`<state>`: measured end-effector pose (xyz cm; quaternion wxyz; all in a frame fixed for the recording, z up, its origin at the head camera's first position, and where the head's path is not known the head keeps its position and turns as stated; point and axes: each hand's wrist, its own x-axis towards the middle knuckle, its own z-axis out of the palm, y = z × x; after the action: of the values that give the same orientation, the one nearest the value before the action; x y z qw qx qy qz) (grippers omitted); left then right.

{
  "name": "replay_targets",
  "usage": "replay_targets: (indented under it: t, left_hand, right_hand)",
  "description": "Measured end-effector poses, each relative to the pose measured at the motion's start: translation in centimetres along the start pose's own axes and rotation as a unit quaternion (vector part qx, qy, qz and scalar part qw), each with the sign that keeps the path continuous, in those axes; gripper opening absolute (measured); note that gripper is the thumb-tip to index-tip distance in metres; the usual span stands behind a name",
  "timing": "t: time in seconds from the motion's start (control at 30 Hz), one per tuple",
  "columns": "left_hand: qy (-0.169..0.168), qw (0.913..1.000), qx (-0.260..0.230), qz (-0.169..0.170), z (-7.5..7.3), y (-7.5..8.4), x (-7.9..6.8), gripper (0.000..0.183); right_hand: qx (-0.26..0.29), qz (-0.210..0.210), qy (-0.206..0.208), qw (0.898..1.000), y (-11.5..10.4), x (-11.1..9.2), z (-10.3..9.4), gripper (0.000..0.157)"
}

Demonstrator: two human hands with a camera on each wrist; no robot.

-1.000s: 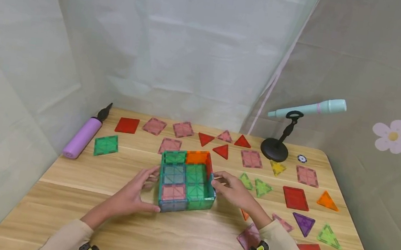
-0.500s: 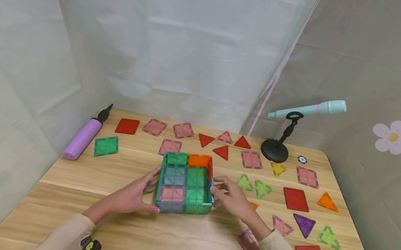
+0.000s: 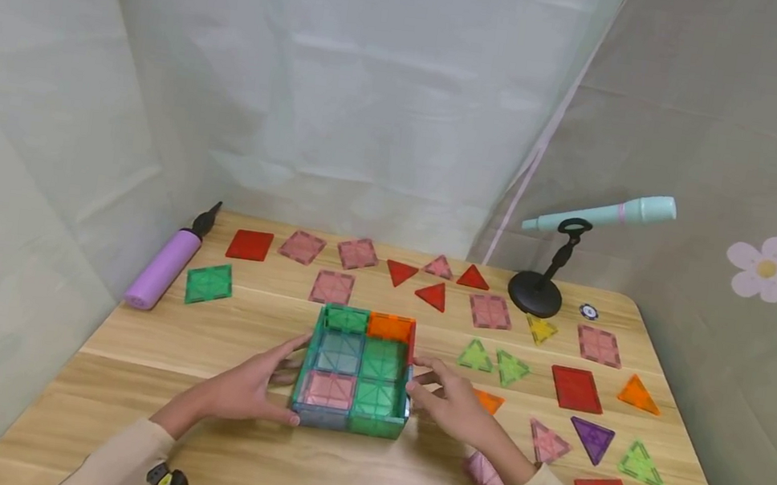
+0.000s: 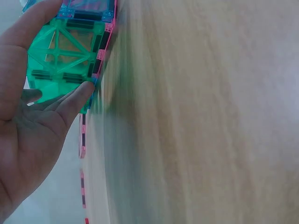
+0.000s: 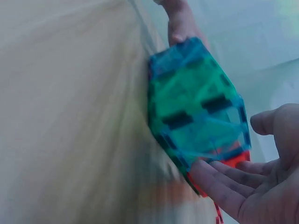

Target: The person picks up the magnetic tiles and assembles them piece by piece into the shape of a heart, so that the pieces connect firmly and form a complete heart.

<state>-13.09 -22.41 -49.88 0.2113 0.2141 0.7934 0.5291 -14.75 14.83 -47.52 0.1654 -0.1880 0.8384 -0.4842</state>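
Note:
An open-topped box of translucent magnetic tiles (image 3: 376, 427) sits on the wooden table in front of me. Its floor shows two green tiles, a blue-grey tile (image 3: 340, 352) and a pink tile (image 3: 329, 390); an orange tile (image 3: 391, 327) stands in the far wall. My left hand (image 3: 241, 391) lies along the left wall, thumb at the near corner. In the left wrist view its straight fingers touch the green wall (image 4: 58, 51). On the other side my right hand (image 3: 458, 403) has extended fingers at the right wall; its thumb stands apart in the right wrist view.
Loose square and triangular tiles lie beyond and right of the box, among them a red square (image 3: 576, 389) and a purple triangle (image 3: 592, 440). A purple pump (image 3: 163, 269) lies at the far left. A microphone (image 3: 603, 215) on a black stand (image 3: 535, 293) stands back right.
The box has come nearer to me and turned slightly, its sides now squarer to the table. Both hands have moved along with it, keeping at its left and right walls.

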Motion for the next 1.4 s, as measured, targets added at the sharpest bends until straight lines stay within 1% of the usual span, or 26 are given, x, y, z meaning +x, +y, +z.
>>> replay_targets:
  t: [0.1,0.2,0.27,0.33,0.4,0.53,0.6,0.67,0.73,0.77,0.83,0.93,1.0,1.07,1.13,1.23,1.3,1.4]
  left_hand:
    - [0.003,1.0,0.002,-0.002,0.1,0.1,0.0,0.123]
    - [0.005,1.0,0.006,-0.004,0.1,0.1,0.0,0.123]
    - [0.005,1.0,0.006,-0.005,0.1,0.2,0.0,0.123]
    - [0.004,1.0,0.006,-0.006,0.1,0.2,0.0,0.123]
    - [0.002,1.0,0.006,-0.004,0.1,0.2,0.0,0.123]
    - [-0.007,0.9998,0.016,0.002,-0.2,0.2,0.2,0.124]
    - [-0.017,0.9992,0.033,0.011,-0.5,0.1,0.2,0.122]
    - [-0.029,0.9977,0.055,0.026,-1.3,-0.1,0.2,0.115]
    - [-0.029,0.9954,0.085,0.035,-2.4,-0.1,0.4,0.104]
    - [-0.023,0.9938,0.101,0.04,-3.0,-0.2,0.7,0.098]
    - [0.003,0.9886,0.145,0.041,-4.4,-0.1,1.7,0.082]
    - [0.058,0.9761,0.206,0.036,-6.3,-0.1,4.0,0.063]
    - [0.087,0.9673,0.235,0.036,-7.3,-0.3,5.9,0.059]
    - [0.102,0.9607,0.255,0.041,-8.0,-0.7,7.7,0.06]
    - [0.105,0.956,0.27,0.047,-8.6,-1.1,9.3,0.063]
    - [0.094,0.9518,0.287,0.055,-9.3,-1.6,11.3,0.066]
    - [0.082,0.9497,0.296,0.061,-9.6,-1.8,12.3,0.066]
    - [0.067,0.9458,0.313,0.057,-10.1,-2.2,13.4,0.065]
  right_hand:
    - [0.019,0.002,0.02,1.0,0.1,1.0,-0.7,0.051]
    - [0.052,0.012,0.031,0.998,0.2,2.4,-1.2,0.056]
    - [0.06,0.011,0.039,0.997,0.4,3.4,-1.4,0.06]
    - [0.066,0.003,0.041,0.997,0.6,4.4,-1.6,0.063]
    - [0.069,-0.012,0.041,0.997,1.0,5.3,-1.7,0.062]
    - [0.049,-0.039,0.04,0.997,1.5,6.5,-1.9,0.055]
    - [0.036,-0.045,0.039,0.998,1.6,6.8,-1.9,0.052]
    - [0.031,-0.046,0.039,0.998,1.6,6.9,-1.9,0.05]
    - [0.033,-0.049,0.036,0.998,1.5,6.9,-1.9,0.05]
    - [0.032,-0.049,0.035,0.998,1.5,6.9,-1.9,0.051]
    - [0.031,-0.05,0.035,0.998,1.5,6.9,-1.8,0.051]
    - [0.025,-0.052,0.035,0.998,1.5,7.0,-1.8,0.051]
    - [0.026,-0.051,0.033,0.998,1.5,7.1,-1.9,0.051]
    - [0.026,-0.053,0.03,0.998,1.5,7.2,-1.8,0.051]
    - [0.027,-0.051,0.029,0.998,1.5,7.2,-1.8,0.05]
    - [0.025,-0.055,0.031,0.998,1.6,7.3,-1.8,0.049]
    - [0.023,-0.053,0.035,0.998,1.6,7.2,-1.8,0.049]
    - [0.019,-0.051,0.04,0.998,1.5,7.1,-1.8,0.05]
